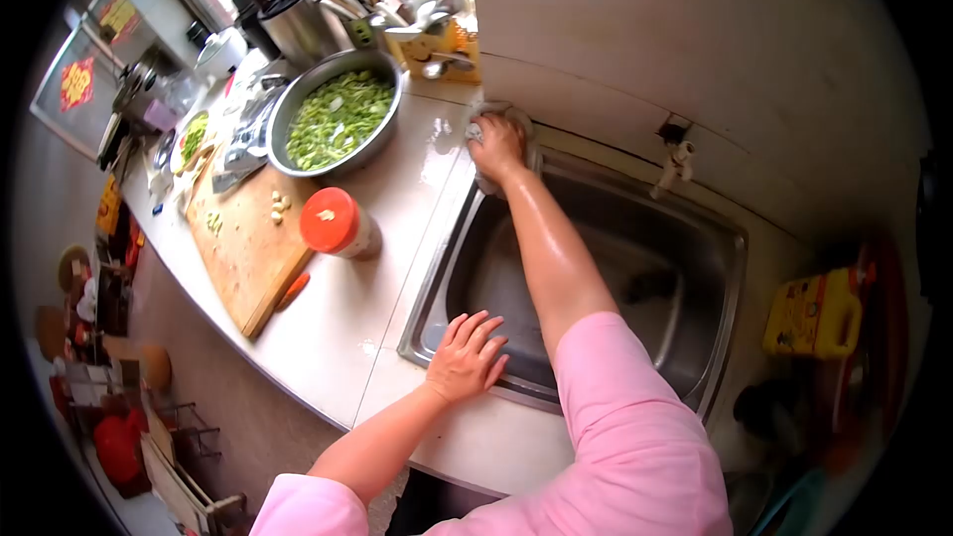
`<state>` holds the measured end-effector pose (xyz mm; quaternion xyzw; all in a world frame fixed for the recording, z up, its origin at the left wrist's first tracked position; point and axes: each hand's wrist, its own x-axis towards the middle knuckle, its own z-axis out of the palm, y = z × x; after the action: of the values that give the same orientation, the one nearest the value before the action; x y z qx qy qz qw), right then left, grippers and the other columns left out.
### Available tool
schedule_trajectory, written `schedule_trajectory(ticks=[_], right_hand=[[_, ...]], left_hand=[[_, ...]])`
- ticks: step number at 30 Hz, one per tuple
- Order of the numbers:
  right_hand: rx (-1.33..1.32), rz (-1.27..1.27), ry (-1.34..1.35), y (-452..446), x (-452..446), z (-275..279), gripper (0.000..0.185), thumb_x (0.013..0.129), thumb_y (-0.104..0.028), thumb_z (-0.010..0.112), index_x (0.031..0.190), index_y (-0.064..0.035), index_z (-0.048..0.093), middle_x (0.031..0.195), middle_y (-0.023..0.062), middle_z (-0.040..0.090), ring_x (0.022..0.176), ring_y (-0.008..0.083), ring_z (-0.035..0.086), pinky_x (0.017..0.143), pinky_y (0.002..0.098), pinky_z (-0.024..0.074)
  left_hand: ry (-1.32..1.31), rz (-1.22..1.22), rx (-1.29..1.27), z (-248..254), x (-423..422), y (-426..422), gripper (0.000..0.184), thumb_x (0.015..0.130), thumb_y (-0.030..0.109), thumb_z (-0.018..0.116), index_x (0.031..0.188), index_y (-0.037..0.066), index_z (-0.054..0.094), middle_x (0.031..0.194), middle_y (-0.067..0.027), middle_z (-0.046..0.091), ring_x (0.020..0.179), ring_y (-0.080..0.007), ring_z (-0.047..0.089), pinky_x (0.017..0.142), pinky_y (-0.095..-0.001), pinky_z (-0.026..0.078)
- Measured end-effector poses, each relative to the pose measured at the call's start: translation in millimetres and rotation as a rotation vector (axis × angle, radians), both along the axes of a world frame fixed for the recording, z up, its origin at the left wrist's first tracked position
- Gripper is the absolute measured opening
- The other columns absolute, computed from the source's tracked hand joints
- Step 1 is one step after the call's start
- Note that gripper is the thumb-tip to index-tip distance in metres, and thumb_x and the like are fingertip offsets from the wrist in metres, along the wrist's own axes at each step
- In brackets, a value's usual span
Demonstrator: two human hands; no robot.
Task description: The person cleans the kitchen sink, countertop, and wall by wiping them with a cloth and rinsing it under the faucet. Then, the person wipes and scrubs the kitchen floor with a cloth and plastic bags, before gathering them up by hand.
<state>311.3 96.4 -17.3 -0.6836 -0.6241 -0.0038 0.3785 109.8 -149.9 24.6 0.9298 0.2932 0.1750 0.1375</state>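
My right hand [499, 146] reaches across the sink [429, 323] to its far left corner. Its fingers are closed on a greyish cloth [527, 123], pressed against the counter by the wall. Part of the cloth is hidden under the hand. My left hand [465, 357] rests with fingers spread on the near left rim of the sink, holding nothing. The metal basin looks wet inside, and my right forearm covers part of it.
Left of the sink stand a red-lidded jar [331, 221], a wooden cutting board [241, 256] with garlic cloves, and a metal bowl [281, 147] of chopped greens. A utensil holder [304, 32] is behind. A tap [675, 168] juts from the wall; a yellow jug [812, 315] stands right.
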Motion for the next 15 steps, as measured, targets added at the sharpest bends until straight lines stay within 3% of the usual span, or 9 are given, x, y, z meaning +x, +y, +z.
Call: schedule_trajectory(ticks=[2,5,7,8,13,15], right_hand=[[-0.059,0.18,0.035,14.9,-1.8,4.0,0.029,0.067,-0.017,0.061,0.095,-0.0127,0.064,0.108,0.0106,0.059,0.105,0.0277,0.051,0.091,0.0403,0.0379],[-0.21,0.492,0.071,14.1,-29.3,10.1,0.025,0.064,-0.018,0.058,0.088,-0.0135,0.066,0.096,0.0076,0.063,0.097,0.0286,0.054,0.09,0.0429,0.0372],[-0.071,0.624,0.009,-13.8,-59.5,-1.7,0.023,0.06,-0.011,0.06,0.082,-0.0101,0.065,0.09,0.0119,0.063,0.089,0.0295,0.058,0.082,0.0384,0.0452],[0.017,0.7,0.058,-33.8,-71.4,-10.0,0.021,0.059,-0.01,0.061,0.08,-0.0099,0.064,0.088,0.0107,0.063,0.088,0.0286,0.057,0.082,0.0398,0.0442],[-0.09,0.752,0.049,-143.2,-68.9,37.6,0.026,0.061,-0.01,0.063,0.087,-0.0132,0.061,0.089,0.0071,0.06,0.092,0.0257,0.055,0.084,0.0387,0.0368],[0.111,0.651,0.067,-154.9,-35.4,69.1,0.024,0.061,-0.008,0.063,0.085,-0.011,0.061,0.088,0.0089,0.06,0.088,0.0265,0.056,0.081,0.0402,0.04]], left_hand=[[-0.03,0.003,0.002,-1.4,0.3,0.0,0.024,0.075,0.022,0.061,0.095,0.009,0.058,0.116,-0.0088,0.051,0.112,-0.0277,0.044,0.098,-0.0427,0.031],[-0.033,0.005,0.013,0.2,0.5,-0.7,0.024,0.075,0.022,0.061,0.095,0.009,0.058,0.116,-0.0092,0.051,0.112,-0.028,0.044,0.097,-0.0425,0.032],[-0.037,-0.002,0.033,-0.2,0.3,0.2,0.024,0.076,0.023,0.06,0.095,0.008,0.058,0.116,-0.0095,0.051,0.113,-0.0277,0.044,0.097,-0.0418,0.032],[-0.05,-0.003,0.038,0.2,0.3,0.0,0.023,0.076,0.022,0.06,0.094,0.008,0.057,0.114,-0.0096,0.052,0.112,-0.0277,0.044,0.097,-0.042,0.033],[-0.082,-0.013,0.065,-0.8,-0.9,-0.7,0.023,0.074,0.019,0.061,0.093,0.007,0.056,0.109,-0.0095,0.052,0.106,-0.0281,0.046,0.094,-0.0417,0.035],[-0.117,-0.006,0.07,-2.1,-1.5,-2.3,0.024,0.071,0.018,0.062,0.092,0.008,0.056,0.106,-0.0095,0.053,0.104,-0.0286,0.046,0.092,-0.0414,0.036]])
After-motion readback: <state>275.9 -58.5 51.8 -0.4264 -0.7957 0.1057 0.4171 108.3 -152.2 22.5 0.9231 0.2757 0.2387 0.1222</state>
